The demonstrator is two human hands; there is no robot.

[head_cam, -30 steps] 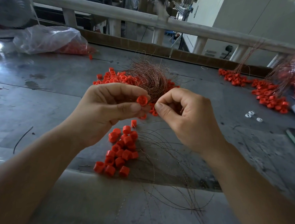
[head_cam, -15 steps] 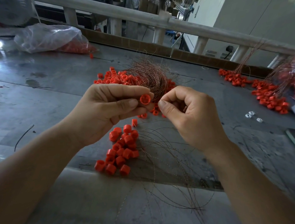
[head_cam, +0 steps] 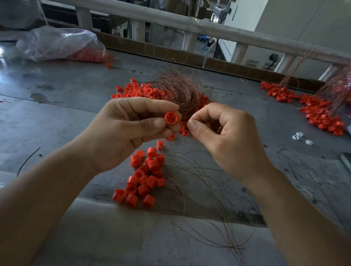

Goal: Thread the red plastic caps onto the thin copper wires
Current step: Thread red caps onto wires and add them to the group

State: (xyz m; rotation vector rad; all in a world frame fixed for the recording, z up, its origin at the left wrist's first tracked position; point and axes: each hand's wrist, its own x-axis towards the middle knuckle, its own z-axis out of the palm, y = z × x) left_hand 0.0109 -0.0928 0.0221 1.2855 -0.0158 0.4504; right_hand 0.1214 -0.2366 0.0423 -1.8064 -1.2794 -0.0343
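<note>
L hand (head_cam: 130, 131) pinched cap (head_cam: 171, 118); R hand (head_cam: 226, 139) pinched shut, prob. on wire; thin tip could miss hole, bend.

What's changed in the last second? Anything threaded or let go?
Nothing clear. The left hand still pinches the round red plastic cap; the right hand stays pinched beside it, any wire there too thin to see. Nothing let go. The loose red caps and tangled copper wire bundle on the grey table lie as before.

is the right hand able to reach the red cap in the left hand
Probably yes: the right hand is just beside the red cap pinched by the left hand, nothing between them.
</note>
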